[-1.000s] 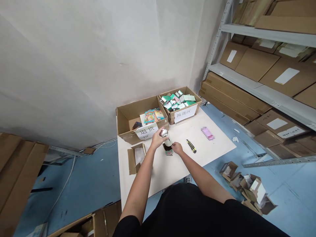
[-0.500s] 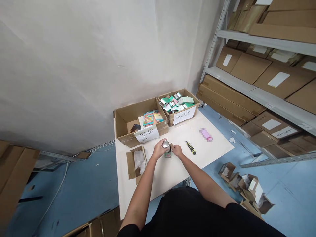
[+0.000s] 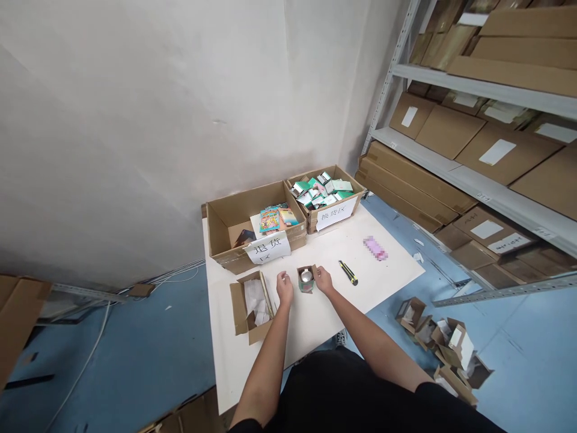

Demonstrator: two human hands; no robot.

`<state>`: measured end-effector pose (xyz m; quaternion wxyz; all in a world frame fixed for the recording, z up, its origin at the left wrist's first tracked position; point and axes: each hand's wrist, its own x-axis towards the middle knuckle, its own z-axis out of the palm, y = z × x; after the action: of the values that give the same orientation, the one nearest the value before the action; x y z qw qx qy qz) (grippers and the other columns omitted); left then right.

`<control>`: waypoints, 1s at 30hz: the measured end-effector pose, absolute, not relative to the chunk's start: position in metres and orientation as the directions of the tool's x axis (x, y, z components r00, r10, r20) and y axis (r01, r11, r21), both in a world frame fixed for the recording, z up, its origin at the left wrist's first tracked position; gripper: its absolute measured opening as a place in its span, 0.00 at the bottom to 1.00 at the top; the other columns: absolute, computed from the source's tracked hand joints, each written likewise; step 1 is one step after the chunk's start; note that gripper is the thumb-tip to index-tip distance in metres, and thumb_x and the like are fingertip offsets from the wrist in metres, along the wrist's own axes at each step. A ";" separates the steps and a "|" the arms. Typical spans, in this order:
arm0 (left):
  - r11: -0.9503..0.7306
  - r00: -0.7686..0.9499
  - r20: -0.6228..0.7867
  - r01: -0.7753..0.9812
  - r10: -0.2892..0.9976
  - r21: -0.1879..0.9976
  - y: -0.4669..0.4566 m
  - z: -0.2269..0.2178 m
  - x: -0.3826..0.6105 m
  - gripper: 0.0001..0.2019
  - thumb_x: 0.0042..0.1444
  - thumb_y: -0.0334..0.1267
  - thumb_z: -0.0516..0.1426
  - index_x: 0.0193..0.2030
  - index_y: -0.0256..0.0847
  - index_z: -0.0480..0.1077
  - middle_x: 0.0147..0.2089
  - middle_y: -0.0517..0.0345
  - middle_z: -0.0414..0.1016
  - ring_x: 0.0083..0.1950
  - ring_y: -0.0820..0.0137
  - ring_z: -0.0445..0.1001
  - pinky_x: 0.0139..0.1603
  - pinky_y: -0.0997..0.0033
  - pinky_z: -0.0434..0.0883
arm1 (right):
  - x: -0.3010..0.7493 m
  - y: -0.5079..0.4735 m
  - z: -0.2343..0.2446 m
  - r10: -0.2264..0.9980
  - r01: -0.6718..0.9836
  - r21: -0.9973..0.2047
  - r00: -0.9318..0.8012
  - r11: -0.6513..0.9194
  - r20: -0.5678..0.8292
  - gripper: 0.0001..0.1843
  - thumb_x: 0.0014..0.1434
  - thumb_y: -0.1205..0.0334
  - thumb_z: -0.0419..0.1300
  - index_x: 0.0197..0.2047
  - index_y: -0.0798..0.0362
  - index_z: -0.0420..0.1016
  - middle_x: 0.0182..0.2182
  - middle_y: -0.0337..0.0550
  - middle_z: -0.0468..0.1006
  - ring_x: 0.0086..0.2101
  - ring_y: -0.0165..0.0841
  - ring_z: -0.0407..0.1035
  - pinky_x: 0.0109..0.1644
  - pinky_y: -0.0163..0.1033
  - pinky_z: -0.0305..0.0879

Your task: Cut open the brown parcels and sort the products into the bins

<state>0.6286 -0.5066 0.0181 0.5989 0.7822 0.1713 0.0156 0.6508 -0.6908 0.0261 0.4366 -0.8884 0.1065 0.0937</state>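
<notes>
A small open box [image 3: 306,288] with a greenish side stands on the table between my hands. Inside it sits a rounded silvery bottle [image 3: 306,275], its top showing above the rim. My right hand [image 3: 323,280] grips the box at its right edge, fingers closed on the cardboard. To the left, apart from the box, my left hand [image 3: 285,290] is loosely curled with nothing visible in it. Beside that hand is an open brown carton [image 3: 240,308] with white wrapping paper [image 3: 256,300] inside. A yellow-and-black utility knife [image 3: 348,272] lies right of my right hand.
Two labelled cartons stand at the table's back: the left carton [image 3: 220,255] holds colourful packs, the right carton [image 3: 358,201] many small green-and-white boxes. A blurred pink item [image 3: 375,248] lies at right. Opened cartons [image 3: 451,349] litter the floor near the loaded shelving [image 3: 469,171].
The silvery bottle has gone down into the small box. My left hand has let go of it and drawn back to the left. My right hand stays at the box.
</notes>
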 end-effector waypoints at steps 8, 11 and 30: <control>-0.046 0.972 -0.230 0.233 0.049 0.971 -0.522 0.006 0.627 0.20 0.52 0.43 0.68 0.50 0.45 0.71 0.54 0.50 0.81 0.53 0.61 0.82 0.56 0.55 0.79 | 0.632 -0.690 -0.001 -0.053 -0.209 -0.953 0.978 -0.219 -0.202 0.23 0.40 0.60 0.67 0.43 0.46 0.71 0.47 0.41 0.78 0.49 0.43 0.75 0.56 0.49 0.72; 0.016 0.970 -0.243 0.243 0.010 0.970 -0.522 0.001 0.627 0.28 0.44 0.40 0.72 0.52 0.44 0.70 0.54 0.48 0.80 0.54 0.59 0.82 0.56 0.52 0.79 | 0.628 -0.693 -0.012 -0.083 -0.266 -0.964 0.961 -0.026 -0.263 0.29 0.37 0.59 0.69 0.45 0.46 0.68 0.47 0.41 0.78 0.46 0.42 0.76 0.55 0.49 0.72; -0.099 0.987 0.163 -0.162 0.004 0.982 -0.557 0.130 0.763 0.34 0.53 0.46 0.69 0.65 0.47 0.65 0.59 0.47 0.78 0.56 0.58 0.80 0.59 0.55 0.78 | 0.770 -0.736 0.138 0.075 0.054 -0.995 0.996 -0.083 0.048 0.21 0.50 0.51 0.71 0.44 0.47 0.72 0.45 0.41 0.82 0.46 0.42 0.76 0.56 0.48 0.72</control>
<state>0.7630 -0.5571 0.1295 0.6691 0.7386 -0.0536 0.0621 0.7701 -0.7363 0.1376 0.6758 -0.7357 -0.0441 0.0078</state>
